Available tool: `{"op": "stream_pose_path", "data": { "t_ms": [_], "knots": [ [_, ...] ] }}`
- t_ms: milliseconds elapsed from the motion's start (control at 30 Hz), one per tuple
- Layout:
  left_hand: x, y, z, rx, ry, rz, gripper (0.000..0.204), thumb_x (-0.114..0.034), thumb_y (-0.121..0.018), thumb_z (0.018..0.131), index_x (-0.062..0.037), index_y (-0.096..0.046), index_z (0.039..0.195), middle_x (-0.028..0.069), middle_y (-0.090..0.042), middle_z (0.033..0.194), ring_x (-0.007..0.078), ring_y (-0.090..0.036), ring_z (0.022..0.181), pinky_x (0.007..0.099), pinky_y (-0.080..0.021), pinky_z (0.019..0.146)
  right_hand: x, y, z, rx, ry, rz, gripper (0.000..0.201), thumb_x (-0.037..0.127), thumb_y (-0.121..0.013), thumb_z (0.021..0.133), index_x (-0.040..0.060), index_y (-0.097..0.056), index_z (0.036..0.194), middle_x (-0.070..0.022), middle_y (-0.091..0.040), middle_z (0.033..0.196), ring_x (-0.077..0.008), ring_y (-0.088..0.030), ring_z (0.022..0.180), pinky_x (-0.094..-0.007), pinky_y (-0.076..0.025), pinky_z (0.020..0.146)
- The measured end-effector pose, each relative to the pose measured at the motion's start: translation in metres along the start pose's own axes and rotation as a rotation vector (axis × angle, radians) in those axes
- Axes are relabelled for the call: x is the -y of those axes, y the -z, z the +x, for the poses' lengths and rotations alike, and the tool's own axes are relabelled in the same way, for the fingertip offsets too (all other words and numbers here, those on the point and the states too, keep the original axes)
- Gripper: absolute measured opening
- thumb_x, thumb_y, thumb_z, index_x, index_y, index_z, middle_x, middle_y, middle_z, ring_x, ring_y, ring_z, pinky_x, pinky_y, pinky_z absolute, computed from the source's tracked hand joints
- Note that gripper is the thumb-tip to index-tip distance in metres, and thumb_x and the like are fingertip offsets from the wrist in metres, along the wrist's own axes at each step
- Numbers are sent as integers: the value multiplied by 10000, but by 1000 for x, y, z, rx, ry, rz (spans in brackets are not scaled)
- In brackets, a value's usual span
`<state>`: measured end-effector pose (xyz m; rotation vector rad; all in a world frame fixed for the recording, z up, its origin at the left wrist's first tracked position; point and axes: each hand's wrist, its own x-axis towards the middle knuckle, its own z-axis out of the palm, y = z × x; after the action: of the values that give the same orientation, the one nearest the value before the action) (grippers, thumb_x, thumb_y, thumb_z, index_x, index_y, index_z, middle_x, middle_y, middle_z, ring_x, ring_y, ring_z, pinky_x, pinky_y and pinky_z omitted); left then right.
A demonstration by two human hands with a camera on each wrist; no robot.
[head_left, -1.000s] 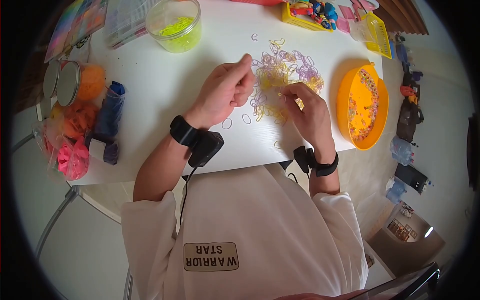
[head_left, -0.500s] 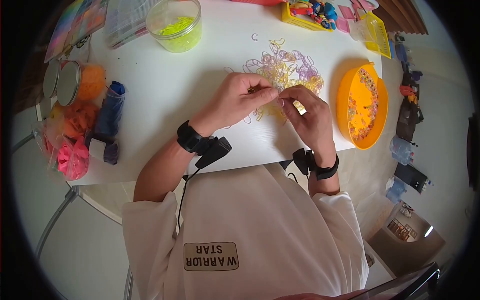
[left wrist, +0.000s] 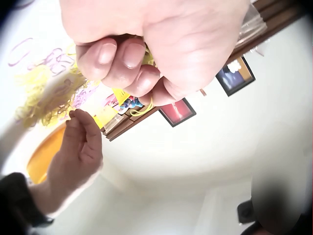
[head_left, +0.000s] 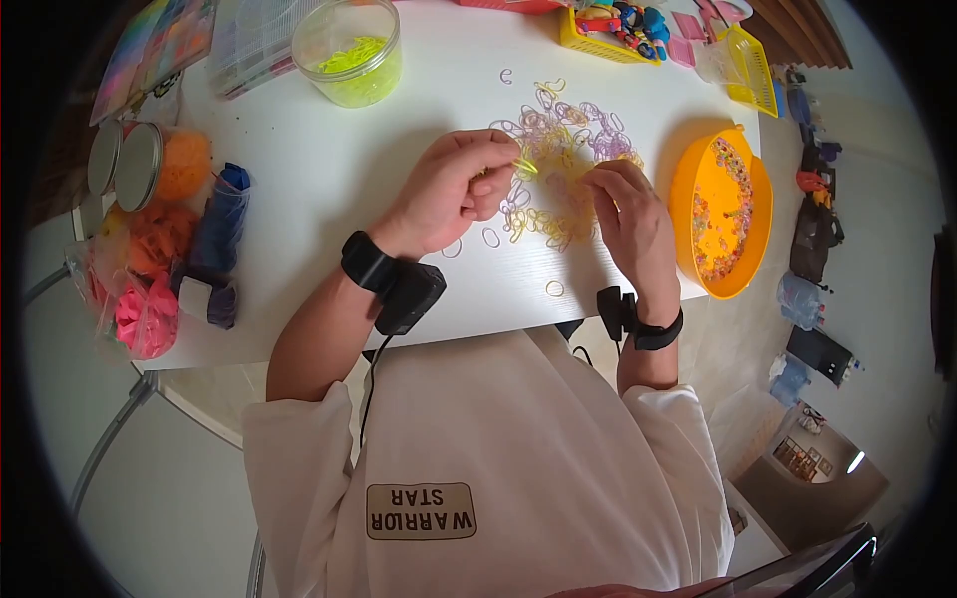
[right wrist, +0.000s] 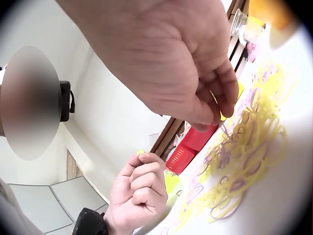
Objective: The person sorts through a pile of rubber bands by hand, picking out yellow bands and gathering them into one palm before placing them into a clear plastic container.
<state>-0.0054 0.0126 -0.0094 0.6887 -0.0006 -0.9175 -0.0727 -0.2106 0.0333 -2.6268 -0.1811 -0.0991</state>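
My left hand (head_left: 454,189) is raised beside the pile, its thumb and index finger pinching a yellow rubber band (head_left: 527,167) that sticks out past the fingertips. The same hand (left wrist: 122,63) has its other fingers curled in toward the palm. My right hand (head_left: 636,214) hovers at the right side of the pile with bent fingers, thumb close to the fingertips. In the right wrist view a purple strand shows right at the fingertips (right wrist: 226,108); I cannot tell whether they hold it. Beneath the hands lies the loose pile of yellow and purple rubber bands (head_left: 558,219).
An orange tray (head_left: 681,214) with small beads stands at the right. At the back are a clear tub (head_left: 371,88) of neon-yellow pieces and a yellow basket (head_left: 598,42) of small figures. Jars (head_left: 184,164) and bagged bands (head_left: 147,314) line the left side of the white table (head_left: 289,199).
My left hand came in to meet the right one at the pile, then drew back left with a yellow rubber band between its fingertips. The right hand has shifted slightly right.
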Motion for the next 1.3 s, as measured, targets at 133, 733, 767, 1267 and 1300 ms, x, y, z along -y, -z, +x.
{"op": "stream_pose_path", "data": {
  "t_ms": [133, 733, 767, 1267, 1300],
  "knots": [
    [0, 5, 0, 37, -13, -172, 112, -205, -472, 907, -102, -485, 866, 33, -509, 676, 79, -363, 487, 221, -296, 455, 5, -4, 3, 17, 39, 15, 143, 25, -647, 809, 45, -671, 948, -108, -636, 930, -305, -627, 864, -388, -515, 750],
    [1, 7, 2, 37, -54, -97, 115, -180, -513, 992, -74, -556, 987, -84, -361, 622, 19, -244, 503, 200, -188, 444, 8, -25, 21, 172, 50, 11, 178, 53, -658, 821, 57, -654, 999, -111, -627, 925, -295, -639, 820, -365, -514, 714],
    [2, 6, 2, 40, -57, -91, 123, -192, -517, 995, -77, -557, 980, -86, -359, 622, 18, -241, 502, 202, -183, 444, 8, -23, 20, 165, 9, 69, 172, 53, -657, 822, 57, -660, 993, -108, -626, 909, -290, -637, 801, -359, -514, 711],
    [11, -8, 2, -63, -219, 519, 118, -178, -591, 970, -66, -622, 992, -98, -398, 647, -5, -286, 529, 192, -223, 464, 3, 0, 3, 175, -321, 686, 171, 48, -647, 875, 33, -639, 1045, -73, -676, 940, -160, -648, 824, -279, -502, 762],
    [9, -10, 1, -83, -203, 488, 130, -190, -578, 979, -69, -624, 980, -96, -392, 642, -3, -287, 528, 193, -223, 463, 6, 4, 6, 169, -294, 498, 173, 41, -645, 864, 35, -642, 1037, -79, -674, 937, -183, -656, 822, -291, -507, 763]
  ]
}}
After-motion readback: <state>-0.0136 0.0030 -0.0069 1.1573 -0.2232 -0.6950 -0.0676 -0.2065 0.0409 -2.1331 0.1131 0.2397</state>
